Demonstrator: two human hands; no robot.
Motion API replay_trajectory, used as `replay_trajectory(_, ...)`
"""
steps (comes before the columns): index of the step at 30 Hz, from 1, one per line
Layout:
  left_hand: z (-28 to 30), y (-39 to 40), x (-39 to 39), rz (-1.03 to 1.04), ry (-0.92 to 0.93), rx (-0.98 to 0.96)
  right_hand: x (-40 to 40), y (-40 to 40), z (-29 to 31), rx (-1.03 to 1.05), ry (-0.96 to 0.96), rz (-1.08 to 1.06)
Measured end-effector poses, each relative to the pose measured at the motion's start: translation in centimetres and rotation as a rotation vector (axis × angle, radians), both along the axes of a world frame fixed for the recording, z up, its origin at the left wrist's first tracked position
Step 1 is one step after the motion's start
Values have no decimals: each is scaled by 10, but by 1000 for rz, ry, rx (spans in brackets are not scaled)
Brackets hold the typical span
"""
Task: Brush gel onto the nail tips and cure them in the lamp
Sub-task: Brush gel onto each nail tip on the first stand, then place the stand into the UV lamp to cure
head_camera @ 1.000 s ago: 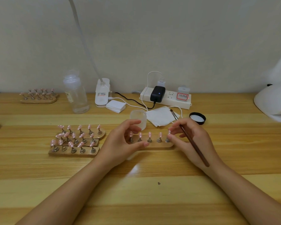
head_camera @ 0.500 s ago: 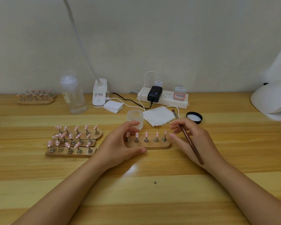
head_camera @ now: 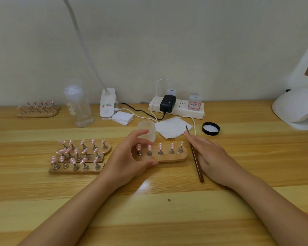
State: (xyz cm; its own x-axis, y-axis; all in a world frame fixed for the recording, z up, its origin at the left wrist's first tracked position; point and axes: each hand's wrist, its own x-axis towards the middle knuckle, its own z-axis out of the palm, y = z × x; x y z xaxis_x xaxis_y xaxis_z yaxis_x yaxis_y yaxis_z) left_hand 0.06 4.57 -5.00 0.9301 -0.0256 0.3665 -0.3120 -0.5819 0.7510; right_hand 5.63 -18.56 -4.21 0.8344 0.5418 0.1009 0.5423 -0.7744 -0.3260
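Two bare hands working side by side, forearms reaching in from below.

The left hand [head_camera: 130, 159] is curling thumb and fingers around the end of something it is gripping, while the right hand [head_camera: 213, 157] is lying palm-down, holding a thin dark-brown wooden brush [head_camera: 194, 155] along its inner edge.

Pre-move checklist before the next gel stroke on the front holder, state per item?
1. Holder steadied: ok, left hand holds its left end.
2. Brush in grip: ok, right hand holds it, bristles pointing away toward the tissue.
3. Gel jar open and in reach: ok, it stands just behind the holder, its black lid lying off to the right.
4. Gel on bristles: cannot tell, tip too small.
5. All five tips seated on their posts: ok, all stand upright.
6. Lamp ready: cannot tell, only part is in view at the right edge.
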Motion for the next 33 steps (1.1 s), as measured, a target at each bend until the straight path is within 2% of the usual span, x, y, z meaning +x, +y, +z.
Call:
replay_trajectory(5,2,-2,-2,7,-89,-92,-1,0,-1,21,-30,20)
replay_trajectory(9,3,-4,-4,4,-144,-54,-2,0,-2,41,-118,-5)
replay_trajectory(12,5,-7,-6,-3,-181,-2,-5,2,-1,212,-191,-15)
replay_trajectory(16,9,-9,-8,3,-194,25,-7,9,10,714,97,-117)
replay_trajectory(20,18,-19,-7,-17,-196,62,-5,11,20,954,435,-144)
replay_trajectory(25,40,-50,7,-33,-227,6,6,-10,42,1174,676,-210)
replay_trajectory(28,52,-80,21,-31,-220,-119,13,-35,59,1268,686,-234)
replay_trajectory(33,62,-139,44,34,-124,-347,22,-79,70,1427,555,-333)
